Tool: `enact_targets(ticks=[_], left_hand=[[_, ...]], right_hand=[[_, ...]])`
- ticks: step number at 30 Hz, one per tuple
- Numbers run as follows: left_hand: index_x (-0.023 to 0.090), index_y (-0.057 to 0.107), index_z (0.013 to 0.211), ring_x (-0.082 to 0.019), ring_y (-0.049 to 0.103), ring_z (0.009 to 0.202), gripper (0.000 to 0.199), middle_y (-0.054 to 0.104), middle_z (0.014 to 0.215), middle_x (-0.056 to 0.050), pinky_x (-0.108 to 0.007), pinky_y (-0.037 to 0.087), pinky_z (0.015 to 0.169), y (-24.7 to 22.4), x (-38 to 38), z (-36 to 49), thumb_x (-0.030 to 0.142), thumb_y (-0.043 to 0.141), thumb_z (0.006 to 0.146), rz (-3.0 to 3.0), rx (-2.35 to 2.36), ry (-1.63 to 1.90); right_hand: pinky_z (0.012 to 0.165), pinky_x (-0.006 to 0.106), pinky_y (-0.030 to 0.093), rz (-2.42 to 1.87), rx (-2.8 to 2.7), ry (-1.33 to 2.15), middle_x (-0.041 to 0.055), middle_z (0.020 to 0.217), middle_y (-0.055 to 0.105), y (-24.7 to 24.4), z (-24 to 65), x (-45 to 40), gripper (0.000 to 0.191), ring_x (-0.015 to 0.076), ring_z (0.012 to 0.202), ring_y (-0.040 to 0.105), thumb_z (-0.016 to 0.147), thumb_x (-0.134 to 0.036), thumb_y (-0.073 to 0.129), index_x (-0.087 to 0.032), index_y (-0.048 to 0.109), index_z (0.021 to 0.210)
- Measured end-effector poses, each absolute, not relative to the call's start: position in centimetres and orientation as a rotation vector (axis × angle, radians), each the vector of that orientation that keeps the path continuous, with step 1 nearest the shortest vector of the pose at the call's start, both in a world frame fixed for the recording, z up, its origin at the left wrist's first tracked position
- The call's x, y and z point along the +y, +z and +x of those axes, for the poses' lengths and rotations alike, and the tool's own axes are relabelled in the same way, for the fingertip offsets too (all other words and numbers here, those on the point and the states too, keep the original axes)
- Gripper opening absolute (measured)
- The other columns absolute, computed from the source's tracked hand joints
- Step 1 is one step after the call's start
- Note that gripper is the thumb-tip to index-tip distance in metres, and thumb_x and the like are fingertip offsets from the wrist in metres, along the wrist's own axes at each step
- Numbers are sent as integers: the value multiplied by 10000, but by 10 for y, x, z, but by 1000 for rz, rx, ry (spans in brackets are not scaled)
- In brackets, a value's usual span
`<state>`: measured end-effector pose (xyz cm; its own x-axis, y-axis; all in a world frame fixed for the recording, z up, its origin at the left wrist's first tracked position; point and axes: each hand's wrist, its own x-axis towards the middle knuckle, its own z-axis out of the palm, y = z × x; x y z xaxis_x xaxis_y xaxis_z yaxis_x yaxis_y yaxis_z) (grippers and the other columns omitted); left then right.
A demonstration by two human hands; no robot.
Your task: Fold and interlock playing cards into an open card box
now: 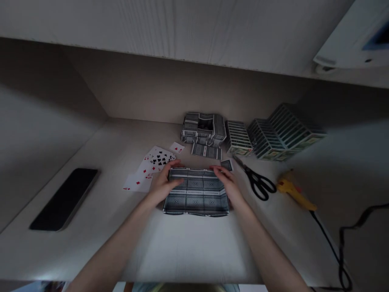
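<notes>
A shallow open box made of patterned playing cards (197, 192) lies near the middle of the white desk, its inside facing up. My left hand (166, 182) grips its left side, with the thumb over the rim. On the right side, my right hand (227, 182) holds the box with its fingers at the back corner. Loose playing cards (152, 166) lie face up beyond my left hand. Behind the box stand a larger card-covered structure (203, 127) and a flat strip of joined cards (206, 151).
Several stacked card pieces (282, 134) stand at the back right. Black scissors (259, 182) and a yellow glue gun (294, 192) with a black cord lie on the right. A dark phone (65, 198) is at the left. A shelf (182, 32) overhangs the desk.
</notes>
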<state>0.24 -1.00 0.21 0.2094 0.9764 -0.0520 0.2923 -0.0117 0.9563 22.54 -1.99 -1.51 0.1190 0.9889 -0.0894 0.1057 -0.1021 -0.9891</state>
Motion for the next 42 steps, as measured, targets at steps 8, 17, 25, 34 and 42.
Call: enact_targets(ticks=[8,17,25,34,42], left_hand=[[153,581,949,-182,586,851,424,652,935,-21,-268,458,703,-13,-9,1,141,376,577,1324,1324,939],[163,596,935,-165,577,852,338,652,924,-19,-273,439,758,-10,-4,7,182,371,683,1505,1389,892],[181,596,974,-180,564,912,349,640,998,-28,-271,428,764,-8,1,3,420,413,795,1445,1307,880],[163,585,895,-171,553,835,321,632,894,-32,-269,410,724,-12,2,7,406,393,809,1389,1296,868],[186,573,987,-201,533,960,317,616,1016,-38,-286,395,784,-9,2,-1,395,461,778,1205,1074,1002]], right_hand=[[671,319,444,-1425,-1084,1167,43,789,659,-24,220,-22,391,206,740,587,722,-546,475,-205,628,837],[711,333,451,-1431,-1199,1116,41,795,662,-22,218,-16,412,204,760,590,762,-562,401,-211,615,780],[829,366,430,-1309,-1217,1227,51,927,663,-20,219,-13,356,223,896,588,772,-481,460,-218,630,941],[782,341,447,-1246,-1242,1324,45,924,666,-16,218,-12,372,207,858,599,785,-494,434,-219,646,920],[675,298,451,-1243,-1090,1312,18,772,683,-24,226,-11,286,193,734,616,723,-453,547,-215,675,819]])
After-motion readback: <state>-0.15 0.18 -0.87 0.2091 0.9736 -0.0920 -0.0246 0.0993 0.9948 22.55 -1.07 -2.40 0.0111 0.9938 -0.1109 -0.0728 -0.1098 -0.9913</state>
